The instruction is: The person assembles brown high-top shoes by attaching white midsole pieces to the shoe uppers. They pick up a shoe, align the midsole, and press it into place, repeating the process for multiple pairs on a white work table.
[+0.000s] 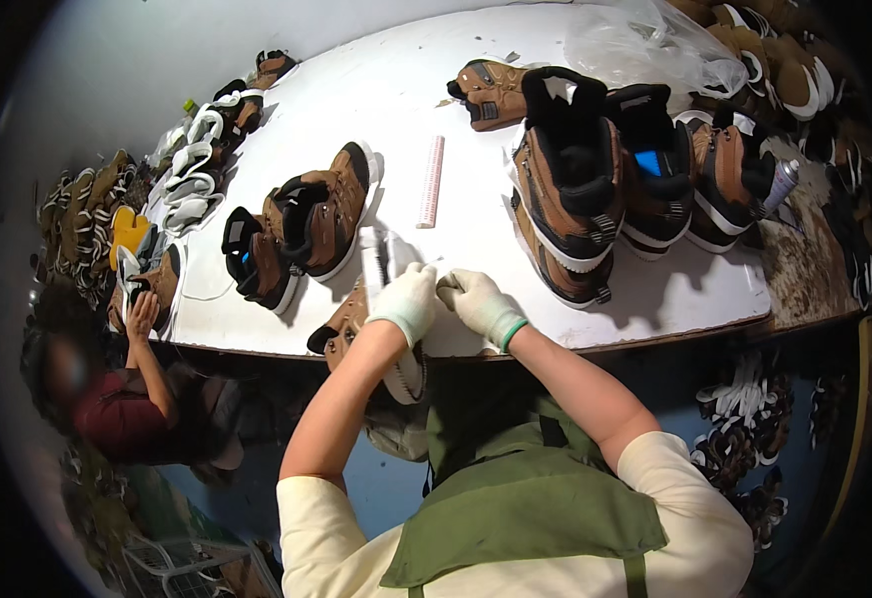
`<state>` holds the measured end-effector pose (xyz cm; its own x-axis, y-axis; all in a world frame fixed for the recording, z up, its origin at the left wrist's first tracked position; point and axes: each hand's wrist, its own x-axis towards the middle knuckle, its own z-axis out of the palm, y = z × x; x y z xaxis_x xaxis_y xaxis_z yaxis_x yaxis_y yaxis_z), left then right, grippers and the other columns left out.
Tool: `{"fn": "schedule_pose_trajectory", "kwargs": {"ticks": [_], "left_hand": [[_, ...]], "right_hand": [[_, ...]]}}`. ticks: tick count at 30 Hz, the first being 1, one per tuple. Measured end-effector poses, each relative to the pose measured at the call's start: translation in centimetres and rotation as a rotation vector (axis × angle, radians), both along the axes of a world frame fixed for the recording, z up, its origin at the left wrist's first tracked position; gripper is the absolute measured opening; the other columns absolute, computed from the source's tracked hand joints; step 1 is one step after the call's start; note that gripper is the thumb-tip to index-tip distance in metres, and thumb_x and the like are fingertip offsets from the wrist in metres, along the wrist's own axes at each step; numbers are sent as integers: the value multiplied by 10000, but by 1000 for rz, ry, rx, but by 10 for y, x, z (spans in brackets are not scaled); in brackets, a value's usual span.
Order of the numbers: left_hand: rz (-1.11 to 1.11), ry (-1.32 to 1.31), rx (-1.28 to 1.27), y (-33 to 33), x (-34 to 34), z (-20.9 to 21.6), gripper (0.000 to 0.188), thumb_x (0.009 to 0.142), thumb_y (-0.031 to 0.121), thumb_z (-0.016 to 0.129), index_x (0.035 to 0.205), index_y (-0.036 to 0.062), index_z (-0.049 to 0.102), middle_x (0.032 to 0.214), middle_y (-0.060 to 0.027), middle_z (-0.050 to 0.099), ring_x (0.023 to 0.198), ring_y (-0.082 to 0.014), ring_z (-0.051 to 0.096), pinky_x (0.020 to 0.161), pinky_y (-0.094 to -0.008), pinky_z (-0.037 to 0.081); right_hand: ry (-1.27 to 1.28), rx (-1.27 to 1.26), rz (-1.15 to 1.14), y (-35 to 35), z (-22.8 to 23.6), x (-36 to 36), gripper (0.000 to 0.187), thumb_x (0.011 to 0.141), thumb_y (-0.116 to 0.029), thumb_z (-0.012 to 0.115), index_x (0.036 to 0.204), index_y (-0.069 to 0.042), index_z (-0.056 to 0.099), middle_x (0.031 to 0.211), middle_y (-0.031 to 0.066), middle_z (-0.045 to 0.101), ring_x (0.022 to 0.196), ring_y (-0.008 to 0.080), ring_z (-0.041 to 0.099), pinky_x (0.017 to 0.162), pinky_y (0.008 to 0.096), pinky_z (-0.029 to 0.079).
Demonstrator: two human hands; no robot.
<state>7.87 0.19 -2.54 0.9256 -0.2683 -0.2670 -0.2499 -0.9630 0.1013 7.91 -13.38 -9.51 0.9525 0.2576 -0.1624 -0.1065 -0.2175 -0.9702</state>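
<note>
1. While the left hand (411, 299) lies over a shoe (347, 317) just left of centre, its fingers are bent; what they grip cannot be told.
2. Just beside it, at centre, the right hand (478, 304) curls its fingers; whether they pinch anything cannot be told.
3. A strip (431, 182) lies above them on the table (406, 110).

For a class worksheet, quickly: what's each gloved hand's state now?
Left hand: curled over the shoe; firm grip cannot be told.
Right hand: closed; anything inside cannot be told.
</note>
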Motion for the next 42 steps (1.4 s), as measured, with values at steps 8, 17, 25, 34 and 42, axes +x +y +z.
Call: {"fn": "schedule_pose_trajectory", "kwargs": {"ticks": [8,17,25,34,42], "left_hand": [[-93,92,382,3,28,-11,208,851,120,554,960,69,724,1144,-159,651,965,-285,681,804,-393,553],[-115,-396,176,22,19,35,150,842,159,654,964,82,694,1083,-90,628,1020,-288,592,875,-387,501],[276,-725,-277,54,-13,52,443,818,341,725,1094,18,601,1103,-175,583,969,-330,601,837,-405,498],[541,-363,-273,35,-67,25,603,733,247,699,1243,-8,500,1117,-193,593,1044,-346,585,900,-411,475],[548,-454,-580,62,-69,-3,682,730,97,645,1361,-43,429,1061,-177,629,907,-272,637,822,-351,512]], "right_hand": [[11,-21,38,4,-4,6,197,887,-216,606,888,-28,664,714,40,614,651,133,530,635,295,454],[-66,-48,-155,-9,-36,15,389,930,-363,518,1138,-53,625,1015,152,669,913,296,636,835,373,496],[129,372,28,-26,10,-17,353,1044,-306,382,1238,-73,562,787,4,548,542,63,455,519,212,440],[-107,178,116,3,26,-46,295,944,-225,594,1128,2,641,977,131,699,885,183,666,802,300,512],[6,415,201,49,17,-19,339,865,-186,646,1145,5,640,997,80,699,902,134,633,838,278,494]]}}
